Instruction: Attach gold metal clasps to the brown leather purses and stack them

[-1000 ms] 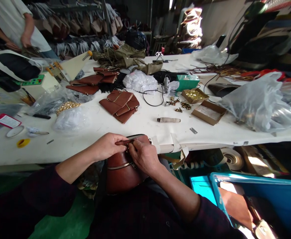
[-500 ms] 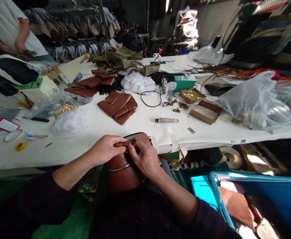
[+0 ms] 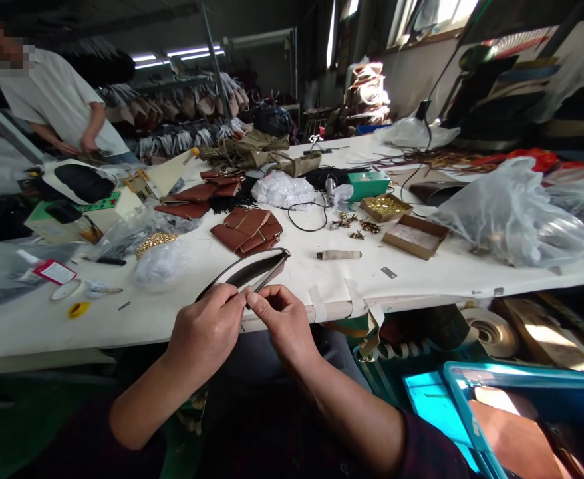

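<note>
We have the open bag (image 3: 252, 268) before us, the front edge of the white table (image 3: 162, 326) just beside it, its mouth gaping to show a dark inside. Our left hand (image 3: 207, 326) grips its near rim with bent fingers; our right hand (image 3: 287, 319) pinches that rim alongside, thumb against forefinger (whether a smaller part sits in that pinch, we cannot tell). Just beyond the bag we see folded brown leather pieces (image 3: 247, 231); to its right, a wrapped stick (image 3: 339, 255) and, farther off, a carton (image 3: 396, 215) of gold-coloured bits (image 3: 384, 205).
</note>
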Tool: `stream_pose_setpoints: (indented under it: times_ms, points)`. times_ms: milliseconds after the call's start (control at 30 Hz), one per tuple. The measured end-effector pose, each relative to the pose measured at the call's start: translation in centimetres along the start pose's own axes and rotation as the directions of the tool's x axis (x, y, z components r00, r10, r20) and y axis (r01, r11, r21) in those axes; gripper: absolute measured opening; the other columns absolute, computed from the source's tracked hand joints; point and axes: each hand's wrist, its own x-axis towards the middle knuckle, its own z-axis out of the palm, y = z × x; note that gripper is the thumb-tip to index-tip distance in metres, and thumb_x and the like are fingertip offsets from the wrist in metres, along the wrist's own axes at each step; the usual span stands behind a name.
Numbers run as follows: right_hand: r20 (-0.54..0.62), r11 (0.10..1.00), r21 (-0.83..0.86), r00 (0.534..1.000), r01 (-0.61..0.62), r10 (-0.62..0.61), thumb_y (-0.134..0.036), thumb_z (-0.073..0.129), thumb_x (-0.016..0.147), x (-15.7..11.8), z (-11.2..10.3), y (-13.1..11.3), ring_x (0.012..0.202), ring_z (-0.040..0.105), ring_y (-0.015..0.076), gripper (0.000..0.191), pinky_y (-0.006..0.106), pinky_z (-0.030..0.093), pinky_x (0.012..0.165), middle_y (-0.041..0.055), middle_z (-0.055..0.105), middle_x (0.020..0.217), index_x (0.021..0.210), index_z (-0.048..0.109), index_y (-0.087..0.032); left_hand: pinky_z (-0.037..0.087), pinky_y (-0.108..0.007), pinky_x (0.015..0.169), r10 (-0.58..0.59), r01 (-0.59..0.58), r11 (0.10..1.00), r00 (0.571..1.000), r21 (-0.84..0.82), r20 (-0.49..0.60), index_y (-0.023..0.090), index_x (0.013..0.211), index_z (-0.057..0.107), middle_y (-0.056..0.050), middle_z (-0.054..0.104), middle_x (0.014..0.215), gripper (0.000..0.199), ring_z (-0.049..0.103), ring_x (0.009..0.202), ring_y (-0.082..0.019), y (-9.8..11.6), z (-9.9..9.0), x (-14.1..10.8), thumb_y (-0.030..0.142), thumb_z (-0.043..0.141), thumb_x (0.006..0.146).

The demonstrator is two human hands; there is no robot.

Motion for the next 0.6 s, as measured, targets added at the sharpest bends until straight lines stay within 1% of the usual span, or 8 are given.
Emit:
stream_pose_setpoints:
  times_ms: [100,200,267,333,400,467,533,600]
  points:
    - [-0.065,0.984,0.179,0.997,-0.024,0.036,-0.048,0.089,0.077,-0.4,0.6,0.5,0.079,0.061,0.0158,0.035,0.031,0.053,0.081,-0.0006,0.068,0.084,0.088,0.070,-0.020,0.055,-0.032,0.071,0.047,-0.045,0.998,0.998,0.049,-0.041,0.016,0.113,0.073,-0.010,0.076,0.101,0.019,0.073,0.087,-0.022,1.7,-0.6,-1.0,0.019,0.056,0.104]
    - [-0.119,0.945,0.317,0.986,-0.078,0.121,-0.042,0.086,0.078,-0.9,0.3,1.6,0.072,0.055,0.0143,0.027,0.029,0.049,0.074,-0.0035,0.063,0.078,0.085,0.069,-0.022,0.059,-0.040,0.088,0.168,-0.171,0.985,0.984,0.037,0.056,0.010,0.133,0.066,-0.017,0.075,0.123,0.034,0.073,0.106,-0.028,3.7,-1.6,-2.1,0.023,0.062,0.101]
    - [-0.157,0.930,0.354,0.974,-0.101,0.166,-0.037,0.082,0.079,-1.4,-0.4,2.8,0.069,0.049,0.0134,0.021,0.028,0.044,0.070,-0.0047,0.059,0.073,0.081,0.069,-0.021,0.050,-0.051,0.110,0.288,-0.295,0.955,0.942,0.014,0.170,0.008,0.138,0.063,-0.020,0.073,0.131,0.045,0.069,0.119,-0.034,4.7,-2.2,-2.5,0.028,0.067,0.098]
    - [-0.184,0.925,0.362,0.963,-0.119,0.196,-0.034,0.077,0.079,-2.0,-1.3,4.3,0.069,0.047,0.0134,0.017,0.027,0.042,0.069,-0.0048,0.056,0.071,0.075,0.067,-0.021,0.036,-0.058,0.124,0.370,-0.377,0.926,0.886,-0.031,0.278,0.006,0.141,0.061,-0.020,0.075,0.127,0.057,0.067,0.122,-0.035,5.2,-2.2,-2.4,0.037,0.072,0.094]
    - [-0.218,0.925,0.352,0.949,-0.140,0.227,-0.032,0.075,0.078,-2.4,-2.4,5.8,0.070,0.046,0.0138,0.016,0.027,0.041,0.070,-0.0045,0.056,0.071,0.072,0.066,-0.020,0.030,-0.059,0.127,0.416,-0.414,0.906,0.837,-0.086,0.356,0.006,0.141,0.061,-0.017,0.077,0.118,0.068,0.069,0.113,-0.034,5.1,-1.5,-2.1,0.049,0.076,0.090]
    - [-0.269,0.926,0.344,0.928,-0.157,0.257,-0.033,0.074,0.077,-2.4,-3.5,7.2,0.069,0.045,0.0140,0.017,0.028,0.041,0.069,-0.0044,0.057,0.069,0.071,0.065,-0.020,0.033,-0.056,0.126,0.459,-0.446,0.886,0.803,-0.128,0.380,0.008,0.130,0.068,-0.015,0.077,0.115,0.064,0.069,0.105,-0.031,4.8,0.1,-1.7,0.054,0.078,0.088]
    - [-0.325,0.920,0.358,0.902,-0.161,0.285,-0.034,0.075,0.076,-2.2,-4.6,8.3,0.067,0.044,0.0139,0.019,0.028,0.040,0.066,-0.0049,0.056,0.067,0.071,0.064,-0.020,0.037,-0.055,0.123,0.491,-0.468,0.870,0.794,-0.156,0.358,0.012,0.112,0.073,-0.013,0.076,0.110,0.048,0.068,0.102,-0.030,4.4,2.1,-1.5,0.053,0.076,0.089]
    - [-0.356,0.906,0.392,0.881,-0.163,0.312,-0.036,0.077,0.076,-1.8,-5.7,9.3,0.065,0.044,0.0138,0.021,0.028,0.039,0.064,-0.0054,0.055,0.066,0.072,0.063,-0.021,0.039,-0.053,0.121,0.483,-0.452,0.875,0.814,-0.172,0.323,0.015,0.097,0.073,-0.011,0.074,0.099,0.035,0.067,0.102,-0.030,4.2,4.0,-1.6,0.050,0.073,0.093]
